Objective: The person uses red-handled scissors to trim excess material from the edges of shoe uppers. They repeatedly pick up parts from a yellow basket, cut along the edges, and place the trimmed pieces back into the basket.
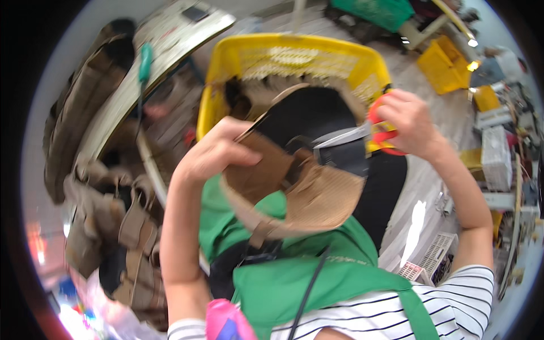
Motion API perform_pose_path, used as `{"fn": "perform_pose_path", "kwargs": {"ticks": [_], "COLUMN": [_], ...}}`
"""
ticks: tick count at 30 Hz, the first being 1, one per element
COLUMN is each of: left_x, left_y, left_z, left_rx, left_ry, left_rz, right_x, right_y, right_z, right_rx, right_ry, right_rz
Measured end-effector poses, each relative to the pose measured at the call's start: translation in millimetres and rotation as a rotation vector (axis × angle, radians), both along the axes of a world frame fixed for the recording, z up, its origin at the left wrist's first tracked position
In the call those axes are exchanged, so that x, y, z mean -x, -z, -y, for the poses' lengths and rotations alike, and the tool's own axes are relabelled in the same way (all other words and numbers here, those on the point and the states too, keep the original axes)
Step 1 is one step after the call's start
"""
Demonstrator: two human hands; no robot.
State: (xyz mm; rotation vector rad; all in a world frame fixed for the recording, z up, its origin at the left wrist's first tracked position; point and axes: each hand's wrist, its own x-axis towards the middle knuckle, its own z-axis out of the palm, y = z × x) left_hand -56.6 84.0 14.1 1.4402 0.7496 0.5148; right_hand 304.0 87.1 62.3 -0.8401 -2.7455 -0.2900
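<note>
A tan cap (323,195) with a dark inner side is held up in front of my green apron, its hollow turned toward me. My left hand (218,150) grips its left edge, the thumb lying on the inside. In my right hand (405,122) are scissors (384,136) with red handles, my fingers wrapped round the loops. Their pale metal blades reach leftward across the dark part of the cap. Blur hides whether the blades touch the cloth.
A yellow basket (294,38) with brown pieces inside stands just beyond the cap. At the left, brown caps (139,226) are piled by a worn table (170,31), where a teal-handled tool (145,62) hangs at the edge. Yellow bins (445,65) and a white crate (496,158) stand right.
</note>
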Motion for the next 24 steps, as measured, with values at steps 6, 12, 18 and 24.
{"fn": "perform_pose_path", "kwargs": {"ticks": [6,12,18,24], "left_x": [-5.6,-8.3,-9.6,-9.7], "left_y": [-15.0,-6.7,-7.9,-7.4], "left_z": [7.4,4.4,5.2,4.4], "left_rx": [0.124,0.191,0.189,0.17], "left_ry": [-0.058,-0.088,-0.065,-0.055], "left_rz": [-0.021,0.047,0.087,0.093], "right_x": [-10.0,-16.3,-7.9,-7.0], "right_y": [2.5,-8.5,-8.4,-6.5], "right_z": [-8.1,3.3,6.9,8.9], "right_rx": [0.091,0.099,0.01,-0.008], "right_ry": [-0.066,-0.026,0.019,0.01], "right_rz": [-0.053,-0.105,-0.083,-0.051]}}
